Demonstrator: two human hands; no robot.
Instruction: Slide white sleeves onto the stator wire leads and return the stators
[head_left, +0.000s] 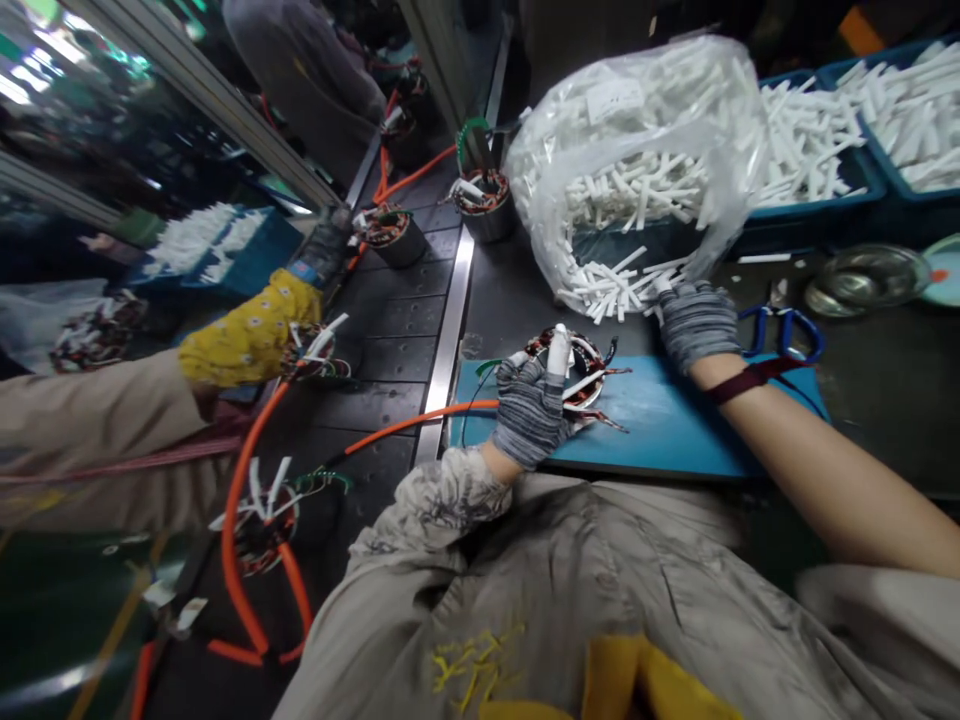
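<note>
My left hand (529, 410), in a grey striped knit glove, is closed around the near left side of a motor stator (592, 385). This ring of copper windings has loose wire ends at its right and rests over a blue mat (667, 420). An orange sleeve (420, 420) runs leftward from beside that hand. My right hand (694, 325), gloved alike, is at the mouth of a clear plastic bag (536, 190). Its fingers are bunched at the short white tubes (611, 285) spilling out there; the fingertips seem to pinch one, though they partly hide it.
Blue scissors (784, 325) and metal bowls (866, 280) lie right of my right hand. Blue bins (825, 205) of white tubes stand behind. Left of a metal rail (450, 330), more stators (397, 238) stand on a conveyor, where a co-worker's yellow-sleeved arm (251, 335) reaches in.
</note>
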